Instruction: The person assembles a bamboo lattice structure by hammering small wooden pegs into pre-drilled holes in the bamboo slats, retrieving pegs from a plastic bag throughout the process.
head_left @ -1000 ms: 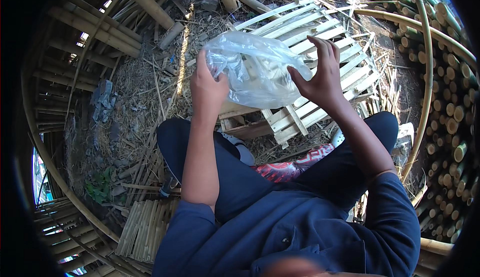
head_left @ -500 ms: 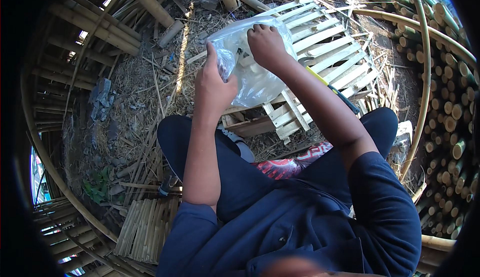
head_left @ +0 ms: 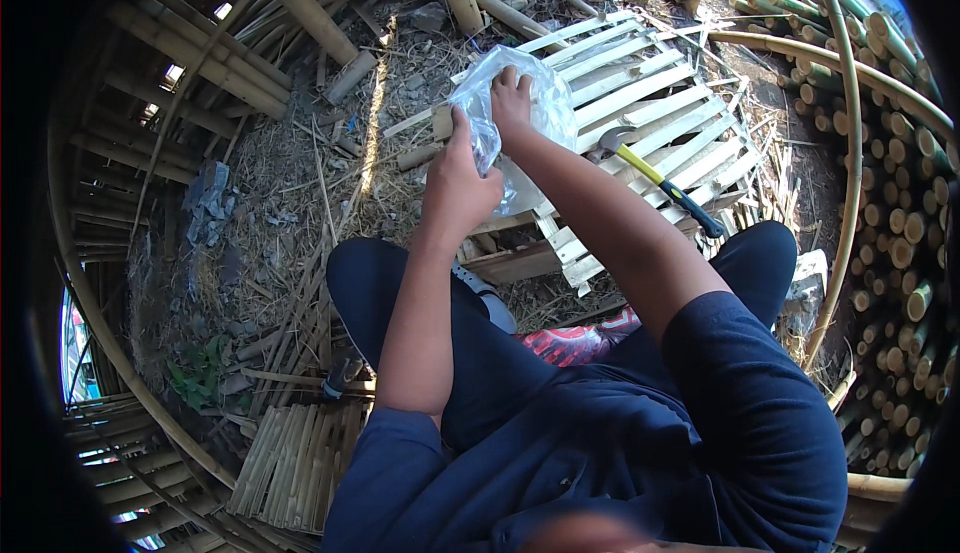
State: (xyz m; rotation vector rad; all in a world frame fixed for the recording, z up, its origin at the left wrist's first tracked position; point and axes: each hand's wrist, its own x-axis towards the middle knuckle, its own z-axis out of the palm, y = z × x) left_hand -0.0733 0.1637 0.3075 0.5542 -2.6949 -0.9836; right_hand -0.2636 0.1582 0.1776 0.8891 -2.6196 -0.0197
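Observation:
A clear plastic bag point(head_left: 552, 103) is held up over the near-left part of a slatted wooden crate point(head_left: 655, 103). My left hand point(head_left: 462, 188) grips the bag's left side, its thumb and fingers closed on the crumpled film. My right hand point(head_left: 512, 108) reaches against the bag, seemingly at its mouth, with the fingers stretched and slightly apart. Whether the fingertips touch anything within is unclear. A hammer point(head_left: 650, 175) with a yellow and dark handle lies on the slats, right of my right forearm.
Cut bamboo poles point(head_left: 905, 233) are stacked at the right. Split bamboo strips point(head_left: 295, 453) lie at the lower left, near a dark-handled tool point(head_left: 335, 378). Grey rubble point(head_left: 208, 203) sits on the littered ground. A curved bamboo pole point(head_left: 848, 153) rises beside the stack.
My right hand has gone from a closed fist on the bag's far edge to loosened fingers lower down. The bag looks smaller and more gathered. More of the hammer shows now.

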